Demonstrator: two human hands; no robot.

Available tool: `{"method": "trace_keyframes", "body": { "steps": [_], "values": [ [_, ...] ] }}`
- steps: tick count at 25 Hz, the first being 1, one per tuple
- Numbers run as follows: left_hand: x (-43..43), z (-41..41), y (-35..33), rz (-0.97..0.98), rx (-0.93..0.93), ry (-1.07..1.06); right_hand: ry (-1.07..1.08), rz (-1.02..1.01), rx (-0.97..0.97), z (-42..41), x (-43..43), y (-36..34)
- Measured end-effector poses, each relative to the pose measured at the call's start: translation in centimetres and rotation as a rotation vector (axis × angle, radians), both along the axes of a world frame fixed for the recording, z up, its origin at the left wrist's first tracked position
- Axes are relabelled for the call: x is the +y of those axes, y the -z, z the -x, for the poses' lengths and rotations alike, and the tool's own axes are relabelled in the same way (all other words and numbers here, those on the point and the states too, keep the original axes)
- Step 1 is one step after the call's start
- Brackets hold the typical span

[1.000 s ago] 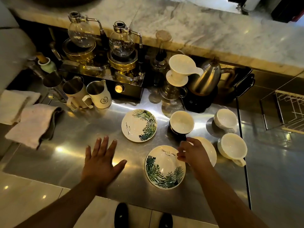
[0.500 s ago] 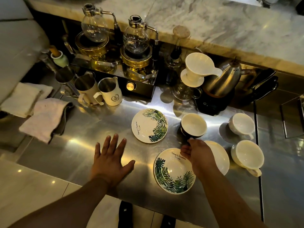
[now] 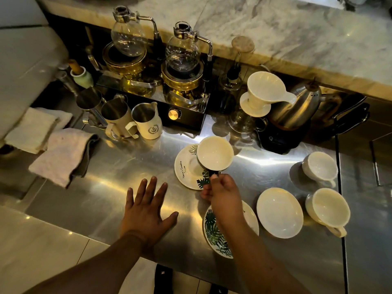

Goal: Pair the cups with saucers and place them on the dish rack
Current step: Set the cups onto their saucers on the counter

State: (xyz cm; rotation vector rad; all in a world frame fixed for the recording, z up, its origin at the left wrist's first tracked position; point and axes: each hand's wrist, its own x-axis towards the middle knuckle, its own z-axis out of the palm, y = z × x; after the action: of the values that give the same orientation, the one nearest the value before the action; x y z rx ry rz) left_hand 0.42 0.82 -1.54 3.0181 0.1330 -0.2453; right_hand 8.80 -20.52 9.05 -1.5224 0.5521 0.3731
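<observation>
My right hand (image 3: 220, 193) grips the handle of a dark cup with a white inside (image 3: 214, 153) and holds it over the far leaf-patterned saucer (image 3: 185, 168); whether it touches the saucer I cannot tell. A second leaf-patterned saucer (image 3: 214, 234) lies under my right forearm, partly hidden. To its right lies a plain white saucer (image 3: 279, 212). Two white cups stand at the right, one far (image 3: 319, 165) and one near (image 3: 327, 206). My left hand (image 3: 146, 211) rests flat on the steel counter (image 3: 118, 177), fingers spread, holding nothing.
Behind stand two glass siphon brewers (image 3: 182, 54), three milk jugs (image 3: 146, 119), a white dripper on a glass server (image 3: 263, 92) and a steel kettle (image 3: 301, 107). Folded cloths (image 3: 61, 153) lie at the left. A marble ledge (image 3: 275, 28) runs across the back.
My right hand took the dark cup by its handle and carried it left, from beside the leaf saucer to over it. The left hand stayed flat on the counter.
</observation>
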Motion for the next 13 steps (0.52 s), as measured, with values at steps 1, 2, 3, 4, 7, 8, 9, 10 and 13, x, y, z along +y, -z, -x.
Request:
{"method": "trace_keyframes", "body": {
  "steps": [1, 2, 3, 4, 7, 8, 9, 10, 13],
  "values": [
    [0.0, 0.0, 0.1, 0.000, -0.001, 0.000, -0.003, 0.004, 0.003, 0.2, 0.6, 0.1],
    [0.0, -0.1, 0.2, 0.000, -0.001, -0.002, -0.007, 0.014, 0.014, 0.4, 1.2, 0.2],
    [0.0, -0.1, 0.3, -0.001, -0.002, -0.005, -0.012, 0.028, 0.028, 0.6, 1.6, 0.5],
    [0.0, 0.0, 0.4, -0.002, -0.003, -0.007, -0.019, 0.042, 0.038, 0.7, 1.8, 0.7],
    [0.1, 0.0, 0.6, -0.003, -0.015, -0.007, -0.053, 0.066, 0.043, 0.8, 2.2, 1.2],
    [0.1, 0.0, 0.6, -0.002, -0.020, -0.005, -0.071, 0.077, 0.044, 0.7, 2.1, 1.3],
    [0.0, 0.0, 0.6, -0.002, -0.023, -0.004, -0.095, 0.091, 0.046, 0.5, 1.9, 1.3],
    [0.0, 0.0, 0.6, -0.003, -0.025, -0.004, -0.126, 0.107, 0.045, 0.2, 1.6, 1.3],
    [0.1, 0.2, 0.8, -0.003, -0.025, -0.001, -0.226, 0.159, 0.035, -1.0, 0.1, 1.5]
  ]
}}
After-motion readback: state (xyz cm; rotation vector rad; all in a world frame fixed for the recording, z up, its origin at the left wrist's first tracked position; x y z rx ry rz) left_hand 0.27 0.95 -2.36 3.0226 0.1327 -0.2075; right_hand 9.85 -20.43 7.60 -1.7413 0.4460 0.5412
